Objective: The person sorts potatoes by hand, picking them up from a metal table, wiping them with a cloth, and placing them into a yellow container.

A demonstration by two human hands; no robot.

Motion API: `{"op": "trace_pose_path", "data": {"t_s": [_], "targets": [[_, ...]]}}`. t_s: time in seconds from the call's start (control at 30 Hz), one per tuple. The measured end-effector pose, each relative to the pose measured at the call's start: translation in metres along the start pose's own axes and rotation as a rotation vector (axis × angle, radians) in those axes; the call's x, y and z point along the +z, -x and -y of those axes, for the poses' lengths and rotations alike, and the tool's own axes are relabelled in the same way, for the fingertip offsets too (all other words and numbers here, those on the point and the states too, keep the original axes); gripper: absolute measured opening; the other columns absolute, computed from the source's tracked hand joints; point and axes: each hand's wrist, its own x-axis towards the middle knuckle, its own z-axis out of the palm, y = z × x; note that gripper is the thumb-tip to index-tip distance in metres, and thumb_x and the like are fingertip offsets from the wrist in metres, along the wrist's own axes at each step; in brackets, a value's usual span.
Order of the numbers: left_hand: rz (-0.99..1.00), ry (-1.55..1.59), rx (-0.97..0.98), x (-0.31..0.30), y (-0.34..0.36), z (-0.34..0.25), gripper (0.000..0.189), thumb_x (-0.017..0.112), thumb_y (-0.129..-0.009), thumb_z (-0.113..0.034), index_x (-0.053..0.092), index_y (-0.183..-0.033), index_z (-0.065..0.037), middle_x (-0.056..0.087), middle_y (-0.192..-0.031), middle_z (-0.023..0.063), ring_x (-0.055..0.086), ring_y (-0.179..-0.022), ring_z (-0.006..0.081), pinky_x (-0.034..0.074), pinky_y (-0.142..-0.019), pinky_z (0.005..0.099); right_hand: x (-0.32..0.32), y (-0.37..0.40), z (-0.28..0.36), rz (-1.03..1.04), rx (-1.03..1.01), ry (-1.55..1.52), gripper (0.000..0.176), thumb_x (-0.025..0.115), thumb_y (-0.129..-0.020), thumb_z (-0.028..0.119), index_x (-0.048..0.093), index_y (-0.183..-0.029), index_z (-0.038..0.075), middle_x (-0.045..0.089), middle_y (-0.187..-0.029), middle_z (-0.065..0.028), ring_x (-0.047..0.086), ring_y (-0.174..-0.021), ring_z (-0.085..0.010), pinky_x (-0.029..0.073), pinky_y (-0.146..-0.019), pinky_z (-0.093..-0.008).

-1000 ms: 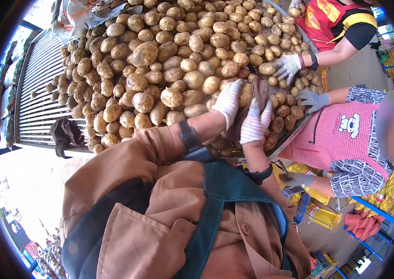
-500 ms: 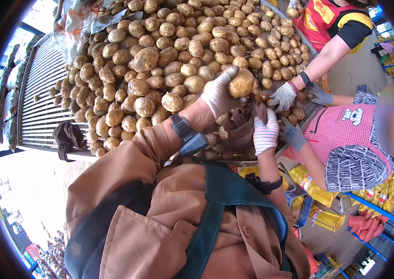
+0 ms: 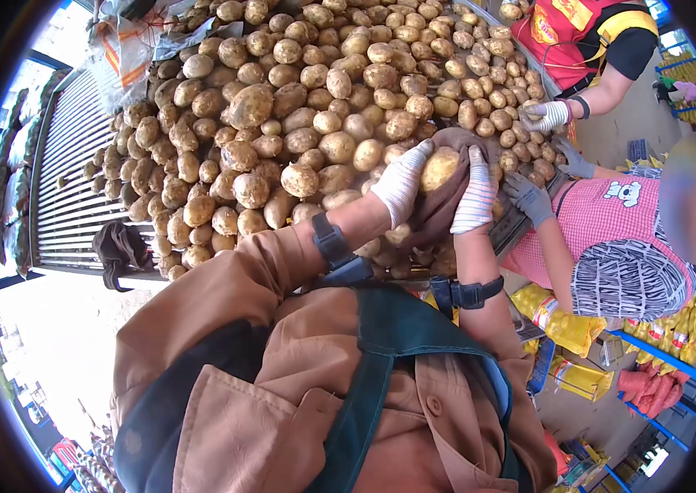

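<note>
In the head view, my left hand [image 3: 401,185], in a white striped glove, grips a large, pale potato [image 3: 440,170]. A brown cloth [image 3: 445,209] wraps behind and below that potato. My right hand [image 3: 474,195], also gloved, is closed on the cloth at the potato's right side and presses it there. Many loose potatoes [image 3: 252,189] are heaped around and beyond both hands. The cloth's far folds hide part of the potato.
A slatted metal table [image 3: 76,177] bears the heap. Another dark cloth [image 3: 123,249] hangs over its near edge at left. Two co-workers stand at right; one's grey-gloved hand [image 3: 529,200] is close to my right hand. Yellow bags [image 3: 570,324] lie at lower right.
My left hand has brought the potato down to the cloth, which my right hand has raised around it. The co-worker's striped-gloved hand has drawn back up and right.
</note>
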Motion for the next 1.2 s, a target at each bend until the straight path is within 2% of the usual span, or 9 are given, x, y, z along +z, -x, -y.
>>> {"op": "trace_pose_path", "data": {"t_s": [0.2, 0.33, 0.47, 0.53, 0.77, 0.87, 0.97, 1.1, 1.2], "targets": [[-0.120, -0.400, 0.338, -0.001, 0.008, 0.008, 0.057, 0.048, -0.101, -0.047, 0.052, -0.134, -0.001, 0.058, -0.131, 0.0128, 0.054, -0.118, 0.0192, 0.041, -0.105, 0.0327, 0.014, 0.026, -0.025, -0.139, 0.144, -0.156, 0.054, 0.046, -0.103, 0.040, 0.050, -0.137, -0.001, 0.055, -0.136, -0.0126, 0.052, -0.121, -0.0205, 0.042, -0.104, -0.0293], [-0.197, -1.414, 0.803, -0.009, 0.020, 0.007, 0.039, 0.043, -0.102, -0.016, 0.047, -0.138, -0.001, 0.052, -0.135, 0.0192, 0.047, -0.128, 0.0332, 0.036, -0.109, 0.0389, -0.002, 0.041, -0.071, -0.131, 0.190, 0.036, 0.061, 0.043, -0.101, 0.049, 0.050, -0.138, 0.001, 0.054, -0.136, -0.0131, 0.054, -0.119, -0.0235, 0.044, -0.102, -0.0347], [-0.069, -1.717, 1.255, -0.015, 0.006, 0.004, 0.040, 0.040, -0.100, -0.005, 0.046, -0.139, -0.003, 0.053, -0.133, 0.0201, 0.046, -0.128, 0.0391, 0.039, -0.107, 0.0413, -0.010, 0.037, -0.082, -0.149, 0.163, -0.080, 0.066, 0.042, -0.101, 0.054, 0.048, -0.139, 0.001, 0.053, -0.137, -0.0132, 0.053, -0.119, -0.0233, 0.043, -0.101, -0.0352], [0.045, -1.818, 1.169, -0.001, 0.014, -0.016, 0.040, 0.042, -0.101, -0.010, 0.046, -0.140, -0.004, 0.054, -0.132, 0.0198, 0.047, -0.127, 0.0390, 0.041, -0.106, 0.0414, 0.004, 0.055, -0.037, -0.170, -0.178, 0.084, 0.058, 0.051, -0.101, 0.043, 0.047, -0.140, -0.001, 0.054, -0.137, -0.0136, 0.055, -0.117, -0.0221, 0.044, -0.100, -0.0346], [0.056, -0.851, 0.172, 0.040, 0.040, -0.031, 0.066, 0.052, -0.096, -0.057, 0.050, -0.135, -0.003, 0.058, -0.130, 0.0167, 0.054, -0.120, 0.0253, 0.042, -0.102, 0.0365, -0.015, 0.053, -0.030, 0.041, -0.933, 0.658, 0.042, 0.057, -0.099, 0.026, 0.053, -0.131, -0.001, 0.057, -0.129, -0.0209, 0.059, -0.106, -0.0268, 0.047, -0.093, -0.0405], [0.132, -0.584, 0.032, 0.043, 0.047, -0.029, 0.066, 0.056, -0.094, -0.054, 0.048, -0.137, -0.004, 0.058, -0.128, 0.0164, 0.054, -0.119, 0.0254, 0.044, -0.099, 0.0377, -0.026, 0.051, -0.045, 0.022, -1.006, 0.654, 0.030, 0.056, -0.098, 0.017, 0.058, -0.122, -0.001, 0.063, -0.115, -0.0188, 0.061, -0.099, -0.0280, 0.048, -0.089, -0.0413], [0.184, -0.222, -0.132, 0.048, 0.066, -0.037, 0.066, 0.064, -0.092, -0.045, 0.044, -0.139, -0.004, 0.057, -0.127, 0.0160, 0.055, -0.116, 0.0246, 0.049, -0.093, 0.0374, -0.047, 0.041, -0.062, 0.071, -0.657, 0.544, 0.028, 0.055, -0.098, 0.011, 0.058, -0.122, -0.002, 0.064, -0.116, -0.0132, 0.059, -0.102, -0.0218, 0.048, -0.091, -0.0368], [0.271, -0.462, 0.072, 0.055, 0.083, -0.050, 0.096, 0.077, -0.082, -0.036, 0.022, -0.154, -0.004, 0.056, -0.125, 0.0145, 0.057, -0.109, 0.0217, 0.047, -0.096, 0.0351, -0.056, 0.042, -0.034, 0.008, -0.299, 0.225, 0.038, 0.056, -0.098, 0.008, 0.052, -0.134, -0.002, 0.061, -0.124, -0.0096, 0.057, -0.112, -0.0171, 0.045, -0.101, -0.0313], [0.269, -0.695, 0.094, 0.043, 0.072, -0.055, 0.096, 0.079, -0.080, -0.025, 0.022, -0.154, -0.002, 0.056, -0.128, 0.0134, 0.055, -0.116, 0.0229, 0.045, -0.101, 0.0356, -0.037, 0.071, 0.006, -0.019, -0.620, 0.457, 0.040, 0.059, -0.097, 0.015, 0.053, -0.132, -0.004, 0.059, -0.129, -0.0151, 0.056, -0.116, -0.0245, 0.043, -0.103, -0.0378]]}}
